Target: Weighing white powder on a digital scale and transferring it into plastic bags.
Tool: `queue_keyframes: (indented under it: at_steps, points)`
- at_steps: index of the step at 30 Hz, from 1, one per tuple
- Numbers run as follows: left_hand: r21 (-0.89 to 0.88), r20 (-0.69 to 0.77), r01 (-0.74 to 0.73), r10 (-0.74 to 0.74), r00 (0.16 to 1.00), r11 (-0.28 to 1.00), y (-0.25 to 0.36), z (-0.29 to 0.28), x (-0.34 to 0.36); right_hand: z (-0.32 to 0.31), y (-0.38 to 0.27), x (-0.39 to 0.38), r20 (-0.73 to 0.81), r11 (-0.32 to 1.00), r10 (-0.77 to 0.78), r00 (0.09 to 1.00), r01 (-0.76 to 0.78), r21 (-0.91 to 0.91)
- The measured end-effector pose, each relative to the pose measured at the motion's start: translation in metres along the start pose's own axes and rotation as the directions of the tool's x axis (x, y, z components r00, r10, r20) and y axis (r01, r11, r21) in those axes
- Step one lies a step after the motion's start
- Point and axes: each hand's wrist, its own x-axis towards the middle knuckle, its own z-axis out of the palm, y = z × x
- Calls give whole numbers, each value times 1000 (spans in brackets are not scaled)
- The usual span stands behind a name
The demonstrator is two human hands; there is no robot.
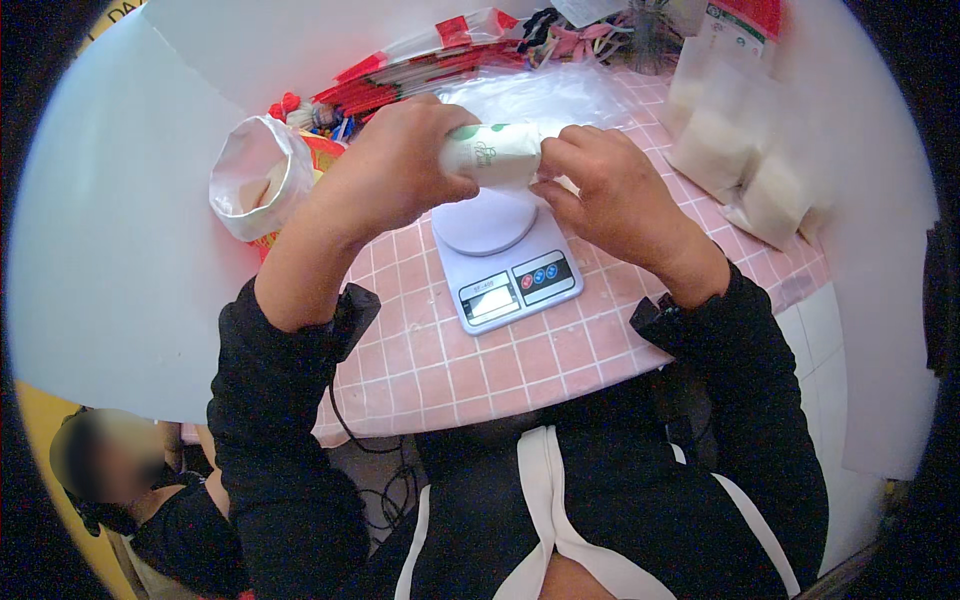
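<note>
A white paper cup (500, 152) with green print lies on its side in the air above a kitchen scale. My left hand (415, 150) is closed around the cup's left part. At the cup's right end, my right hand (605, 175) has its fingers pinched together; what sits between them is hidden. Just below both hands is the white kitchen scale (510, 275), with a round plate (485, 228), a lit display and several coloured buttons.
A white-lined bag (228, 180) with a scoop-like thing inside stands at the left. Filled pale pouches (770, 195) lie at the right. Clear plastic bags (560, 95) and red-and-white packaging (400, 75) lie at the back. Another person (185, 520) is at lower left.
</note>
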Motion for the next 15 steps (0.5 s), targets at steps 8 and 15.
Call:
queue_keyframes:
  at_steps: [8,15]
  points:
    - [98,-140,-152,164,976,984,3,3,4,2,4,-1,-29,999,29,999,-28,20]
    - [41,-176,-127,133,975,991,2,5,-3,-5,0,0,20,995,87,996,-87,39]
